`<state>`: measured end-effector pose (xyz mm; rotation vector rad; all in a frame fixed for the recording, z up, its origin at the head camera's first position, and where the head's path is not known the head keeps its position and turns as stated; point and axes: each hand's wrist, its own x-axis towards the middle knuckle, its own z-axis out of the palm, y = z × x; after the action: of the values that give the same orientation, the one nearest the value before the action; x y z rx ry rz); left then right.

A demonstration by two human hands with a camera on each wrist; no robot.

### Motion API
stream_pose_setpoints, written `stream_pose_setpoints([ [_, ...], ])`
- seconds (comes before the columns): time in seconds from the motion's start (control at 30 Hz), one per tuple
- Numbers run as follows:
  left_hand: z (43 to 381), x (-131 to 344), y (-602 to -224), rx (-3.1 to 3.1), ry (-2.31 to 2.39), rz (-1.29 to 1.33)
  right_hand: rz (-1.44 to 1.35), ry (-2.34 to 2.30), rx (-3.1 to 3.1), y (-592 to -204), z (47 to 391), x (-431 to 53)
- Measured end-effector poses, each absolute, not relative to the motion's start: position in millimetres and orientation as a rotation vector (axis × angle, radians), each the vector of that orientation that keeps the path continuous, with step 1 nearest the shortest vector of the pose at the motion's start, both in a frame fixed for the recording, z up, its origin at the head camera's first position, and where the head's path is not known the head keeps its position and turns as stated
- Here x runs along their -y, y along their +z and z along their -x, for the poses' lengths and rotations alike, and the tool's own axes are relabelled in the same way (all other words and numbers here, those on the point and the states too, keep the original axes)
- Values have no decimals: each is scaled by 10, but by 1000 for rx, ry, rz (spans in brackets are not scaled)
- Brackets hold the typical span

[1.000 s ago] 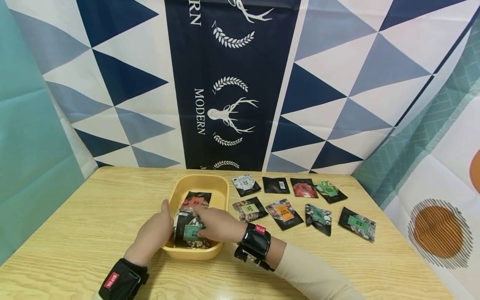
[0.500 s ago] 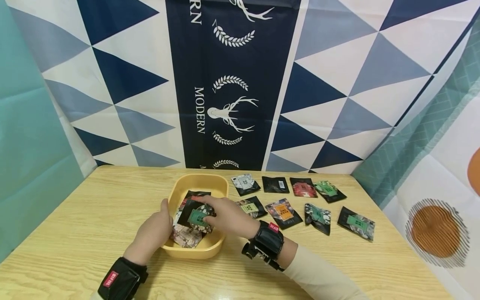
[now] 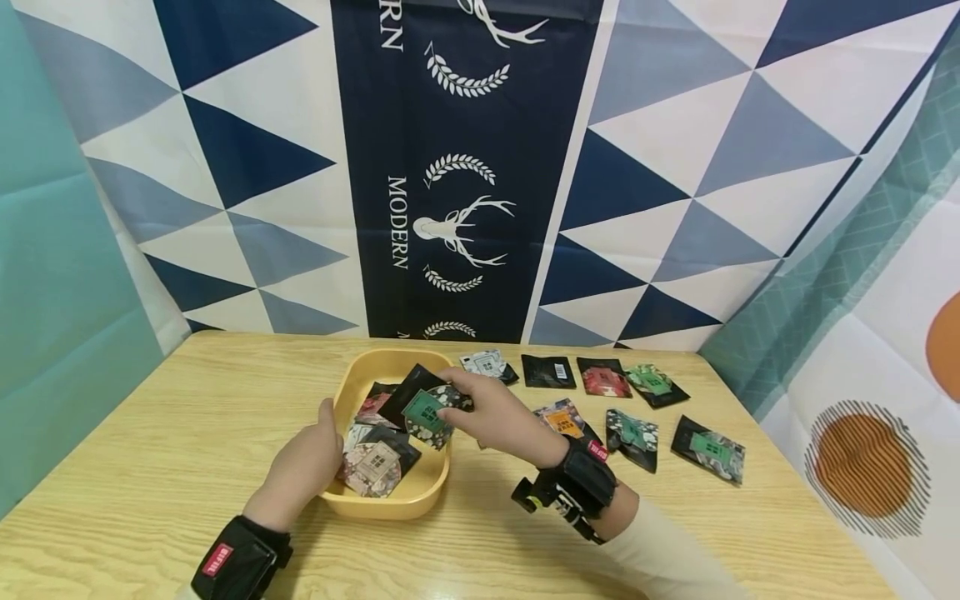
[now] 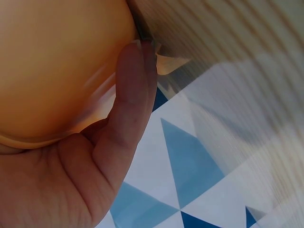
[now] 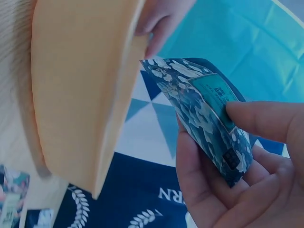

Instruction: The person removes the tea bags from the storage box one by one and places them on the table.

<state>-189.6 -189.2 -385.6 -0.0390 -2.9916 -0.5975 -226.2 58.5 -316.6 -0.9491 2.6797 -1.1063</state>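
The yellow tub (image 3: 390,507) stood on a light wood-grain table (image 3: 172,467); a patterned cloth (image 3: 262,225) of triangles, divided by a navy strip (image 3: 468,125), hung beyond the tub. The green-labelled packet (image 3: 426,397) was positioned above the tub's right side and tilted. Its long axis ran obliquely: the plain black end pointed toward the tub's far left corner, the floral end toward the near right. The right hand (image 3: 502,417) clamped this packet, thumb (image 5: 266,118) on the face and fingers beneath. The left hand (image 3: 303,462) was set against the tub's left wall, fingers straight and together; its thumb could not be distinguished reliably. A red-labelled packet (image 3: 373,406) and a pale-labelled packet (image 3: 377,465) lay inside the tub; loose packets (image 3: 632,435) lay to the tub's right, one carrying a white sticker (image 3: 561,371). Characters on the green label (image 3: 424,413) were too small to read. Beyond the tub, the navy strip bore the word "MODERN" (image 3: 398,222) turned sideways, with stag heads (image 3: 452,229) and laurel sprigs (image 3: 460,169). Each wristband (image 3: 581,479) carried a red tag (image 3: 217,560).
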Motion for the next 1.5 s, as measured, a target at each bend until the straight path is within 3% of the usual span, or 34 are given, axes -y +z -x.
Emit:
stream_pose_setpoints([
  [0.6, 1887, 1883, -3852, 3025, -647, -15, 955, -663, -2616, -3158, 2284, -1265],
  [1.5, 1890, 1880, -3865, 3015, -651, -13, 833, -555, -2500, -3659, 2428, -1252],
])
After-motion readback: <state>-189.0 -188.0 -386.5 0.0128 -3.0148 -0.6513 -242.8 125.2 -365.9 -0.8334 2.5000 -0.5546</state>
